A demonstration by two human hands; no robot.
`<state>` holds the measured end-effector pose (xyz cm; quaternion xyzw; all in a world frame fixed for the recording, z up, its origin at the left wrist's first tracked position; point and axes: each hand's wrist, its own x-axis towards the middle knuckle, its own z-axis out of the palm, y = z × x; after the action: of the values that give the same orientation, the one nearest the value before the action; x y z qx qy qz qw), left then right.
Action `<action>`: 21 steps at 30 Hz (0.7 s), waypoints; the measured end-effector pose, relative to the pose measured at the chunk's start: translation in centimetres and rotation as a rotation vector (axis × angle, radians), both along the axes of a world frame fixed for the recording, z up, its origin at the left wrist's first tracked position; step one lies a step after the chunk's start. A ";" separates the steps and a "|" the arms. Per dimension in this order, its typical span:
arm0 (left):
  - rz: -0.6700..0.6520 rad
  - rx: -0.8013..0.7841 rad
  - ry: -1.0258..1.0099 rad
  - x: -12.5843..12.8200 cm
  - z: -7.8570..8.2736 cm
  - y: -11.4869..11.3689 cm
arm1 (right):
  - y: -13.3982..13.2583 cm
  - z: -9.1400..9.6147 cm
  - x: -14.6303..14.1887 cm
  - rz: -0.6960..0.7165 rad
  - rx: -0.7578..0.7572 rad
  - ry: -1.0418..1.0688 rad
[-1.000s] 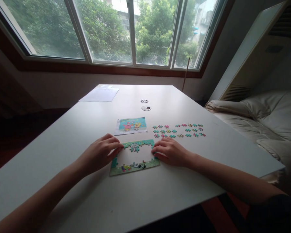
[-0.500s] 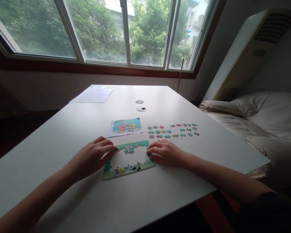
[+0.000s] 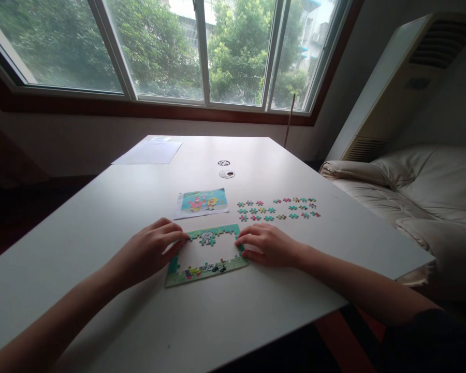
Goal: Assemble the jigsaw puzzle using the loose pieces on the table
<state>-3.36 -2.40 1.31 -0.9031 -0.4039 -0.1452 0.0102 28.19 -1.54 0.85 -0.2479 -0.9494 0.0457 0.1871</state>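
Note:
A partly assembled jigsaw puzzle [image 3: 205, 275] lies flat on the white table [image 3: 202, 326]. Its green and teal border surrounds a bare middle, and a pale cartoon face hangs from the upper edge. My left hand [image 3: 155, 242] grips the left side, fingertips on the upper left border and thumb lower down. On the opposite side, my right hand [image 3: 270, 245] has its curled fingers and thumb on the right border. Whether a loose piece is under either hand's fingertips is hidden. Just behind the puzzle lies a printed cartoon picture [image 3: 204, 201].
Several loose puzzle pieces [image 3: 268, 218] lie in rows right of the picture. Two round inserts [image 3: 227, 174] sit in the tabletop farther back. White papers [image 3: 149, 153] lie at the far left corner. A cream sofa [image 3: 431, 181] stands right of the table.

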 end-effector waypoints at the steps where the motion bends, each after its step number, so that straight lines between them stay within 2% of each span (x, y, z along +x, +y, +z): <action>1: -0.001 -0.001 0.000 0.0 0.0 0.0 | 0.0 0.0 0.0 0.001 -0.008 -0.002; 15: -0.015 0.004 -0.026 0.0 0.0 0.0 | -0.1 0.2 0.2 0.024 -0.055 0.001; 21: -0.035 0.000 -0.028 0.2 0.1 -0.1 | -0.4 0.7 0.3 0.002 -0.043 -0.072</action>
<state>-3.20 -2.48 1.39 -0.9080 -0.3881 -0.1579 0.0023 28.53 -1.98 1.54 -0.2521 -0.9547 0.0573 0.1474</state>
